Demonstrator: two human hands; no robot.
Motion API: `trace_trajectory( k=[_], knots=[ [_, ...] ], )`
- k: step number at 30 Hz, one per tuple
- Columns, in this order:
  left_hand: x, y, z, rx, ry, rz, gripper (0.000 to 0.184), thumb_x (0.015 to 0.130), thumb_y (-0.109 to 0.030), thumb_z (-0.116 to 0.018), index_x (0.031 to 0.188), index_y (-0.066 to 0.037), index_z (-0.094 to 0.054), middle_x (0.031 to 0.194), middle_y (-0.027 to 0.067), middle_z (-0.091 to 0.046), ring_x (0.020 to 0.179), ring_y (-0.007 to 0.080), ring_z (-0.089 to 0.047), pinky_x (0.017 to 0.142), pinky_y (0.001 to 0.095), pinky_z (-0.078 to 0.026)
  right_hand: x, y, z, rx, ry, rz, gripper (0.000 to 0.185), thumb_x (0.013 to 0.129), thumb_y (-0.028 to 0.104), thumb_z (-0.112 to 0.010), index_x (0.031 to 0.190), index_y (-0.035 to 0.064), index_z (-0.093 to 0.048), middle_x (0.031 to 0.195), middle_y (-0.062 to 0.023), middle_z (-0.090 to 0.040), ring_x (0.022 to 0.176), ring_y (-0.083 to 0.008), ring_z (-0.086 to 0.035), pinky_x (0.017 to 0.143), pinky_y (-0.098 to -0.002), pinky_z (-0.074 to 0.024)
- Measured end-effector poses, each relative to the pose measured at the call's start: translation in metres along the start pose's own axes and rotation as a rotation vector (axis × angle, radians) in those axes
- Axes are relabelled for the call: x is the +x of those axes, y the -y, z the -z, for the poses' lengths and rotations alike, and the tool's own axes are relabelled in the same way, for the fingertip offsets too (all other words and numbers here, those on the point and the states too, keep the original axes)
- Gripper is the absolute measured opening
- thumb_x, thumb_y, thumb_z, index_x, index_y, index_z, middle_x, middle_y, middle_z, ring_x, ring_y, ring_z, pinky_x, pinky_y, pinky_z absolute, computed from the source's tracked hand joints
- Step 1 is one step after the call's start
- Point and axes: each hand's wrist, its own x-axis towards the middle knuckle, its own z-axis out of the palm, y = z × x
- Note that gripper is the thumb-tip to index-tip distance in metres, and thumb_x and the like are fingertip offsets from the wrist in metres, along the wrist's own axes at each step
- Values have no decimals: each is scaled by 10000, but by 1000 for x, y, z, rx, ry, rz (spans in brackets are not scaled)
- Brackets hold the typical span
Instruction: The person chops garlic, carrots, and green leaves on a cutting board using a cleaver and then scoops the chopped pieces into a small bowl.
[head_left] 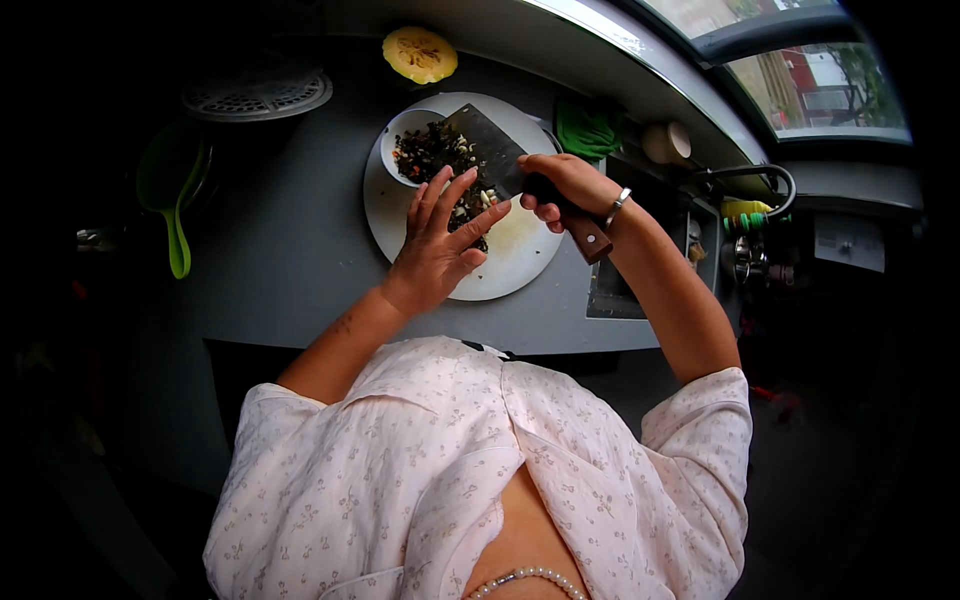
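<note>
In my right hand (565,190) is a cleaver (482,142), gripped by its wooden handle, its wide blade slanting over a round white cutting board (530,265). My left hand (440,230) reaches over the board with fingers spread, close to a pile of dark chopped food (468,205) with pale bits in it. Whether those fingers touch the pile I cannot tell. A white bowl (392,150) at the board's left side holds more of the dark chopped mix. Part of the pile is hidden beneath the blade and my left fingers.
A cut yellow squash (420,55) sits behind the board. Leftward are a green strainer-like utensil (175,200) and a grey perforated rack (258,95). At right, a green cloth (588,128) lies near the sink (625,290) and its curved faucet (780,180).
</note>
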Motion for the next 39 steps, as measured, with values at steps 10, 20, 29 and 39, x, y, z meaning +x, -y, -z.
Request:
trace_trajectory(
  k=[10, 20, 29, 39],
  knots=[
    [5, 1, 2, -128, 1, 56, 582, 991, -567, -216, 1352, -246, -542, 1549, 99, -210, 1444, 313, -91, 1154, 447, -65, 1, 6, 0, -25, -1, -4, 278, 957, 301, -495, 819, 60, -520, 636, -38, -583, 403, -68, -468, 364, -241, -418],
    [5, 6, 0, -248, 9, 67, 571, 1010, -519, -214, 1339, -205, -559, 1562, 93, -190, 1456, 288, -38, 1158, 438, -36, 3, 5, 3, -21, 30, -15, 222, 951, 251, -483, 892, 41, -523, 645, -47, -584, 414, -75, -481, 369, -254, -420],
    [7, 12, -2, -174, 50, 66, 566, 1007, -530, -203, 1384, -235, -504, 1577, 82, -142, 1458, 298, -17, 1157, 458, -26, 1, 4, 1, -12, 8, -28, 243, 960, 271, -478, 856, 54, -512, 634, -36, -577, 401, -67, -473, 358, -241, -418],
    [16, 42, -4, -85, 59, 118, 602, 972, -606, -149, 1411, -323, -447, 1584, 54, -104, 1454, 333, -12, 1142, 539, 3, 5, 1, 7, 17, 80, -39, 220, 957, 244, -472, 893, 37, -511, 633, -37, -572, 406, -74, -482, 356, -249, -419]
  ],
)
